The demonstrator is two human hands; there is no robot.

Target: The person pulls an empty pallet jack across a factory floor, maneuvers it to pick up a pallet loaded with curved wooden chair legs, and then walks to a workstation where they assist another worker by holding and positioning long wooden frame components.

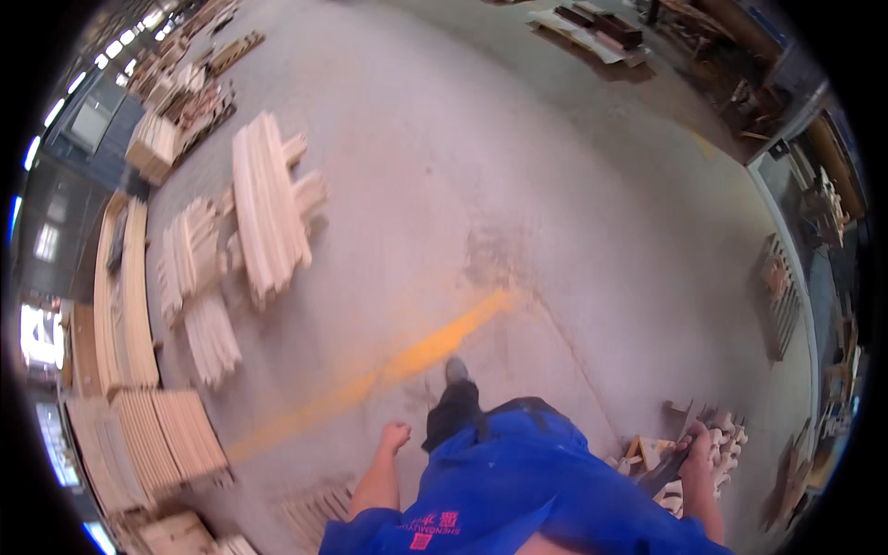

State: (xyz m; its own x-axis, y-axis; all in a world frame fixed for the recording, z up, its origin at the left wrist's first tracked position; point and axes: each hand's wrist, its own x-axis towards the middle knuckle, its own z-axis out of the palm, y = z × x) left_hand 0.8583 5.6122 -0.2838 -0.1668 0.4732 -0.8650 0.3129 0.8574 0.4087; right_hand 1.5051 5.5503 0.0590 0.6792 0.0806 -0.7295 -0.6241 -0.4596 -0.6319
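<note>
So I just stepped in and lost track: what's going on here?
A person in a blue top is walking across a concrete workshop floor that has a yellow line painted on it. The left hand is a loose, empty fist. The right hand grips a dark handle beside a heap of small wood pieces. Stacks of pale curved wooden parts lie to the left.

The concrete floor (555, 185) was pale grey, crossed by a worn yellow painted stripe (407, 361). The stacked wooden slats (264, 203) were light cream-tan. The person's smock (518, 490) was bright blue with pink-red print, above a grey shoe (456, 370).
</note>
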